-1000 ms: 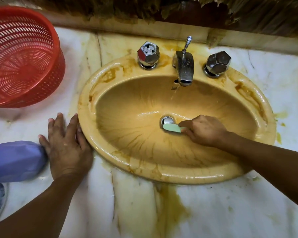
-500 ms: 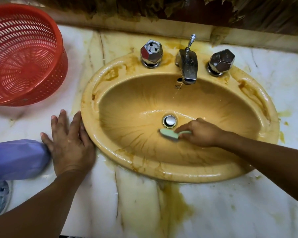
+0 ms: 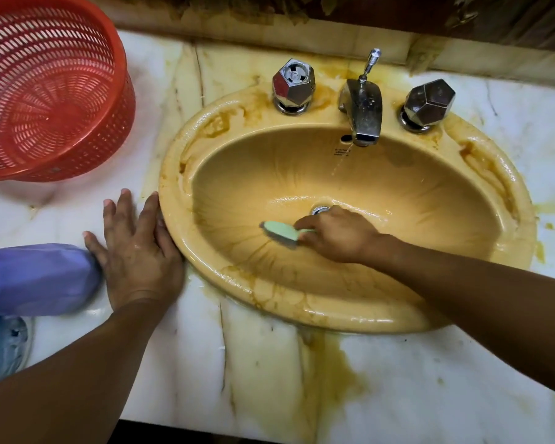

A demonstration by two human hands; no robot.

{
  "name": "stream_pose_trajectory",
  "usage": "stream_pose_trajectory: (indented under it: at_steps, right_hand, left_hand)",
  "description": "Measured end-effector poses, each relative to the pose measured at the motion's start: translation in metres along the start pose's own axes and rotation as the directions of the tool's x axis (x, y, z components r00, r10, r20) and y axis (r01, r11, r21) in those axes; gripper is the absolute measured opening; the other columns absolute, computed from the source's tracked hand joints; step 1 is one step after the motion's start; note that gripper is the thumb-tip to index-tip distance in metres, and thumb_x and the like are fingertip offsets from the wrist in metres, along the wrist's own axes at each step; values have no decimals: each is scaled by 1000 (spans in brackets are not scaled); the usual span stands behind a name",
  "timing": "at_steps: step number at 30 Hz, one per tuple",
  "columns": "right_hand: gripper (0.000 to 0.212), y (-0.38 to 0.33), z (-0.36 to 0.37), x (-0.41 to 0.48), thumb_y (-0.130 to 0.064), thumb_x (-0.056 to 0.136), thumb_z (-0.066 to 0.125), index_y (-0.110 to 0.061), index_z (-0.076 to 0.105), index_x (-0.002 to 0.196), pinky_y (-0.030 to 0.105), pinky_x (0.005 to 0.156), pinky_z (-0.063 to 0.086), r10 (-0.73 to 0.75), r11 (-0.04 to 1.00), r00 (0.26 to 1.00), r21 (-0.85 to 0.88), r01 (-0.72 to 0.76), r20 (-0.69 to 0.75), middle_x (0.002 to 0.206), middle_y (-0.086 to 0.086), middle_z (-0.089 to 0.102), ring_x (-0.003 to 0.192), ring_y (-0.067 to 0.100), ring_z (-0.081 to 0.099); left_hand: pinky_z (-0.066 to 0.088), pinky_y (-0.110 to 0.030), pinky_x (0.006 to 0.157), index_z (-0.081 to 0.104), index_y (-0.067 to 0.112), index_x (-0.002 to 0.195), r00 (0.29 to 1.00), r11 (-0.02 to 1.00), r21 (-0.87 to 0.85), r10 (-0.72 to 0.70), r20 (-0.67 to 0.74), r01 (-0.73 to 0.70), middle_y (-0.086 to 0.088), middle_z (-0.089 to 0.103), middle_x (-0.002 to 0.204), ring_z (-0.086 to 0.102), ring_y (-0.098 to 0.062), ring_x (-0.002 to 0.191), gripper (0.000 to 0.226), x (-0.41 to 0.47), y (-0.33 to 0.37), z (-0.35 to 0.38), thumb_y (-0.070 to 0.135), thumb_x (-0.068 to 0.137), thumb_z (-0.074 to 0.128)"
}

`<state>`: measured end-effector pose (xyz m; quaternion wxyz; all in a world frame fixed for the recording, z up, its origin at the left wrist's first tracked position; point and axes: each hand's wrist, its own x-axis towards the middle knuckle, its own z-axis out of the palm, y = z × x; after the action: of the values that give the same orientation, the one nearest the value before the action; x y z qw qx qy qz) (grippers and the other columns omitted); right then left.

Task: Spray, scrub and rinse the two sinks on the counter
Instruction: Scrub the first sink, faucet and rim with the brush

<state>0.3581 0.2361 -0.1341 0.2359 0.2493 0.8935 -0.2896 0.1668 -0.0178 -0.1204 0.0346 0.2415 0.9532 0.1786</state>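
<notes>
sink (image 3: 510, 200) fills mid-right of frame, yellow, pretty stained | right hand (image 3: 337, 235) down in the bowl, fingers wrapped round a green brush (image 3: 281, 231) left of the drain (image 3: 319, 209) | left hand (image 3: 138, 251) flat on the counter (image 3: 430, 379), fingers straight, touching sink rim | red basket (image 3: 52, 88) upper left | purple bottle (image 3: 36, 278) lower left

Basket (image 3: 50, 88) left of sink (image 3: 507, 187); brush (image 3: 281, 231) inside.

White veined marble counter (image 3: 430, 379) stained yellow-brown, cream backsplash strip (image 3: 302, 43), dark mottled wall (image 3: 398, 14) behind
</notes>
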Motion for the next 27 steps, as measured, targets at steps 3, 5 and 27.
stream_pose_trajectory:
  at_steps: [3, 5, 27]
  right_hand:
    - [28, -39, 1, -3, -42, 102, 61, -35, 71, 127, 30, 103, 46, -179, 939, 982, 309, 154, 56, 132, -10, 69, 123, 14, 59]
    - [26, -35, -18, -14, -41, 100, 65, -36, 73, 124, 15, 99, 45, -209, 930, 961, 340, 137, 184, 125, -19, 68, 114, 2, 60]
    - [32, -34, -15, -20, -42, 104, 55, -40, 65, 134, 22, 90, 45, -81, 976, 971, 215, 31, 225, 138, -10, 62, 123, 15, 57]
  left_hand:
    - [-3, -62, 125, 42, 33, 155, 1000, 1000, -5, -1, -5, 1, -2, 20, 171, 6, -22, 160, 54, 0, 1, -1, 41, 104, 25]
    - [-3, -62, 125, 43, 32, 155, 1000, 1000, -9, -1, -6, 1, -3, 21, 171, 7, -22, 160, 54, 1, 1, -2, 40, 105, 26]
    - [-3, -63, 125, 41, 35, 155, 1000, 1000, 10, 8, -4, -8, -2, 20, 171, 6, -23, 160, 52, 3, 0, -2, 40, 106, 25]
